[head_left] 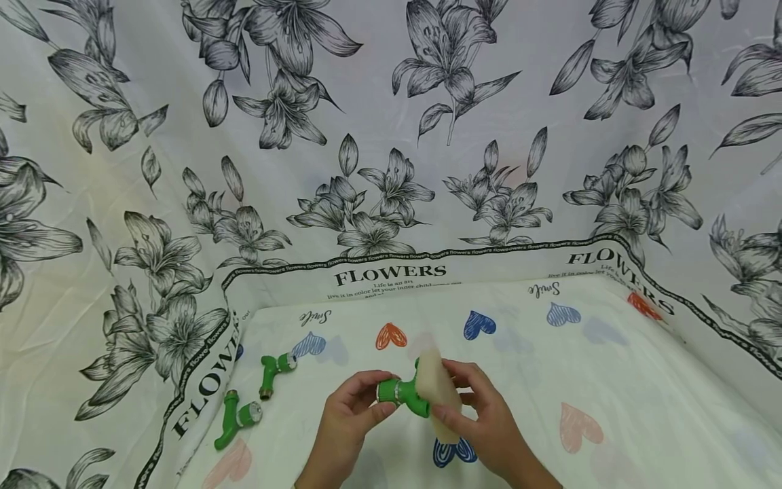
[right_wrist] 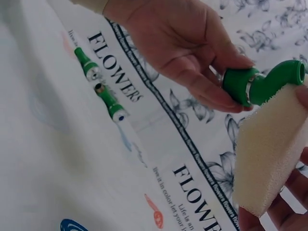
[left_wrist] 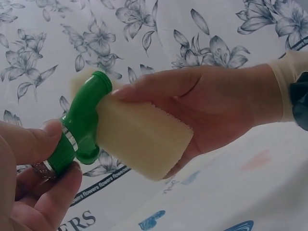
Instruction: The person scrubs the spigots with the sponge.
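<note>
My left hand (head_left: pixel 352 415) pinches a green faucet (head_left: pixel 408 394) by its round knob end, thumb on one side and fingers on the other. The faucet's curved spout (left_wrist: pixel 89 95) points away from that hand. In my right hand (head_left: pixel 479 414) is a cream-coloured sponge (head_left: pixel 438 390), gripped between thumb and fingers and held against the faucet's body. The right wrist view shows the sponge (right_wrist: pixel 264 149) just below the spout, its porous edge toward the camera. Both things are held up over the cloth, in front of me.
Two more green faucets lie at the left: one (head_left: pixel 277 371) farther back, the other (head_left: pixel 235 420) nearer. A white cloth (head_left: pixel 525 367) with printed hearts covers the surface. Flower-printed curtain (head_left: pixel 391 170) rises at the back and both sides.
</note>
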A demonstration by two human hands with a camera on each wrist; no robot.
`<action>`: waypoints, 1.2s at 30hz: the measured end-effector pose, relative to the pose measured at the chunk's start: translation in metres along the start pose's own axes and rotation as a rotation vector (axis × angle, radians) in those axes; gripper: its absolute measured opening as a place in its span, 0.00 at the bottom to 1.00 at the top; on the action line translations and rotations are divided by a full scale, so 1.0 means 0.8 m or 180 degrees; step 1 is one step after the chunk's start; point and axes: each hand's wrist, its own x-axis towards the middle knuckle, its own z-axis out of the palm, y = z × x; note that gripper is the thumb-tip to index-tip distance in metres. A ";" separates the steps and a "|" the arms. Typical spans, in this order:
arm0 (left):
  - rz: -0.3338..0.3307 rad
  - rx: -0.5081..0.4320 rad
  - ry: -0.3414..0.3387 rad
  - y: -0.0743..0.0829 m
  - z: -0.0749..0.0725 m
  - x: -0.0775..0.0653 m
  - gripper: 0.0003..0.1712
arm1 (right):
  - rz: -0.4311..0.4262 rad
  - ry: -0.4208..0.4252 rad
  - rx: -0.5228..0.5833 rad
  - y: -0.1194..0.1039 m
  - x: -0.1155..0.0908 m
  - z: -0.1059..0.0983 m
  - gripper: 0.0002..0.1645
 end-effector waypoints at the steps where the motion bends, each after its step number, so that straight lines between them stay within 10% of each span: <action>1: 0.0016 -0.0026 0.0003 -0.001 -0.001 0.000 0.30 | -0.0009 -0.0041 0.0064 -0.001 -0.001 0.001 0.35; 11: -0.0105 0.0128 -0.0187 0.001 0.002 -0.002 0.28 | -0.0063 -0.0073 0.0479 -0.007 -0.002 0.007 0.33; 28: -0.0079 0.0442 -0.0438 -0.002 0.017 -0.004 0.19 | -0.0759 -0.0119 -0.0018 -0.017 -0.002 0.021 0.37; 36: -0.0145 0.0467 -0.0489 0.002 0.019 -0.006 0.20 | -0.0443 0.0151 -0.0280 -0.013 0.005 0.015 0.38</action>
